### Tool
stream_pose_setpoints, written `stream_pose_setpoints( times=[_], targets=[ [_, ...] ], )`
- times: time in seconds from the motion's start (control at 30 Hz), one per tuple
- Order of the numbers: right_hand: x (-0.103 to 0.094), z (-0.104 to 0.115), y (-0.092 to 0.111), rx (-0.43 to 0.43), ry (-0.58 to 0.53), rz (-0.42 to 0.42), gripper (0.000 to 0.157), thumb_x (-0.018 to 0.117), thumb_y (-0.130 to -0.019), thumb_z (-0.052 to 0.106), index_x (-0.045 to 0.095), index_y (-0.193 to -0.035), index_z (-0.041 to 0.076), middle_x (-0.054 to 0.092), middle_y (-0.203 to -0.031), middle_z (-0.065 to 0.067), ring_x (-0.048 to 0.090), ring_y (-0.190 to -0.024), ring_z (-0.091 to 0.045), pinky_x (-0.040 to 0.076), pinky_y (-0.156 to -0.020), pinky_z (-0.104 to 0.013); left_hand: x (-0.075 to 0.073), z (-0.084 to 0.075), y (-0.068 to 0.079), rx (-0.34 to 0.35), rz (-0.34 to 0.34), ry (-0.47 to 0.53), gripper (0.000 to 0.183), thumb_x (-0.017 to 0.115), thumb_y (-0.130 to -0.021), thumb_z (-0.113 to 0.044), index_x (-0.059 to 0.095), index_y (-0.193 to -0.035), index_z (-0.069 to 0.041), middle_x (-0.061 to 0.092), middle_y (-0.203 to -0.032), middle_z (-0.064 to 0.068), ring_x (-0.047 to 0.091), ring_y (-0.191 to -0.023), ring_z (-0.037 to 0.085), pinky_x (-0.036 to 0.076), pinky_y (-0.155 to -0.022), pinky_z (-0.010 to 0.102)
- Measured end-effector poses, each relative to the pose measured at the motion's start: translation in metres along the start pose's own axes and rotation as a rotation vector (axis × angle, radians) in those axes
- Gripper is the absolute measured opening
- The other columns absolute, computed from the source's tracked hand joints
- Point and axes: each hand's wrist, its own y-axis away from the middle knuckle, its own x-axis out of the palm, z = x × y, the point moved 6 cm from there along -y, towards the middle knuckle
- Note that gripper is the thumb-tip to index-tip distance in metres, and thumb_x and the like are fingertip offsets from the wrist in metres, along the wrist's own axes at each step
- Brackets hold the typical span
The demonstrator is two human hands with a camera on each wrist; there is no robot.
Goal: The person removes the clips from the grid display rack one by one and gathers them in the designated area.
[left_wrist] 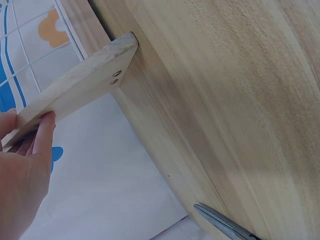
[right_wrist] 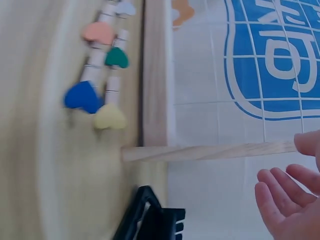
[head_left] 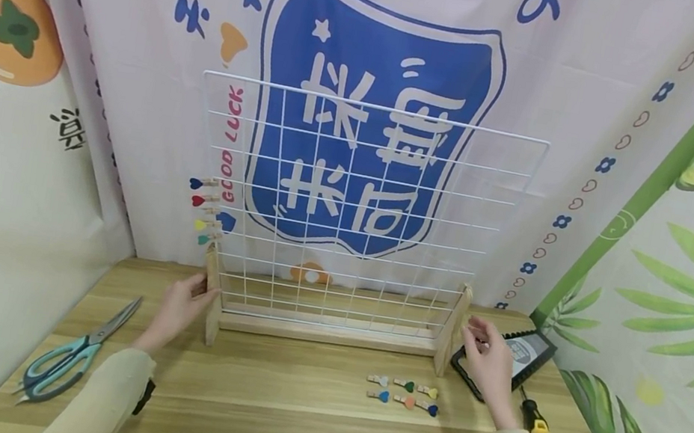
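Observation:
A white wire grid (head_left: pixel 378 108) stands upright in a wooden stand (head_left: pixel 328 335). My left hand (head_left: pixel 182 308) grips the stand's left wooden upright (left_wrist: pixel 75 82), thumb on one side and fingers on the other. Beside the right upright (right_wrist: pixel 225 152) is my right hand (head_left: pixel 487 364), its fingers loosely bent and apart from the wood, the thumb at the upright's end in the right wrist view. Several small heart clothespins (head_left: pixel 197 200) are clipped to the grid's left edge. More heart clothespins (head_left: pixel 404 401) lie in two rows on the table, in front of the stand's right end.
Scissors (head_left: pixel 115 322) with teal handles lie at the table's left. A black-edged flat object (head_left: pixel 530 351) with a pale label lies behind my right hand, and a yellow-black screwdriver (head_left: pixel 534 419) is near it. Printed cloth (head_left: pixel 580 79) hangs behind the wooden table (head_left: pixel 261 415).

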Motion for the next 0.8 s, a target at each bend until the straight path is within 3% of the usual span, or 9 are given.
stream_pose_setpoints(
  times=[0.13,0.37,0.53,0.8],
  targets=[
    [0.007,0.001,-0.013,0.025,-0.073,0.027,0.045,0.063,-0.098,0.020,0.053,-0.134,-0.005,0.063,-0.130,-0.026,0.064,-0.115,-0.042,0.057,-0.095,-0.049,0.001,0.002,0.000,-0.025,0.027,-0.016,0.023,0.064,-0.095,-0.006,0.063,-0.109,0.013,0.068,-0.107,0.036,0.068,-0.101,0.049,0.062,-0.081,0.047],
    [0.021,0.004,-0.025,0.043,-0.124,0.149,0.058,0.063,-0.098,0.025,0.042,-0.145,-0.002,0.054,-0.139,-0.030,0.055,-0.128,-0.046,0.051,-0.104,-0.052,0.000,0.002,-0.001,-0.067,0.040,-0.037,0.027,0.063,-0.096,-0.005,0.061,-0.115,0.014,0.067,-0.112,0.036,0.068,-0.105,0.048,0.060,-0.085,0.047],
    [0.025,0.003,-0.029,0.013,-0.097,0.170,0.046,0.061,-0.099,0.018,0.047,-0.140,0.000,0.056,-0.137,-0.030,0.057,-0.124,-0.048,0.054,-0.098,-0.054,0.000,0.002,-0.001,-0.061,0.030,-0.030,0.026,0.063,-0.095,-0.004,0.062,-0.113,0.014,0.067,-0.111,0.036,0.068,-0.105,0.047,0.060,-0.085,0.048],
    [0.029,0.000,-0.032,0.036,-0.026,0.184,0.029,0.054,-0.103,0.018,0.054,-0.123,-0.003,0.059,-0.133,-0.031,0.061,-0.119,-0.048,0.056,-0.094,-0.055,0.001,0.008,-0.001,-0.069,0.036,-0.038,0.023,0.064,-0.095,-0.006,0.063,-0.110,0.012,0.069,-0.109,0.034,0.068,-0.104,0.046,0.060,-0.086,0.049]
  ],
)
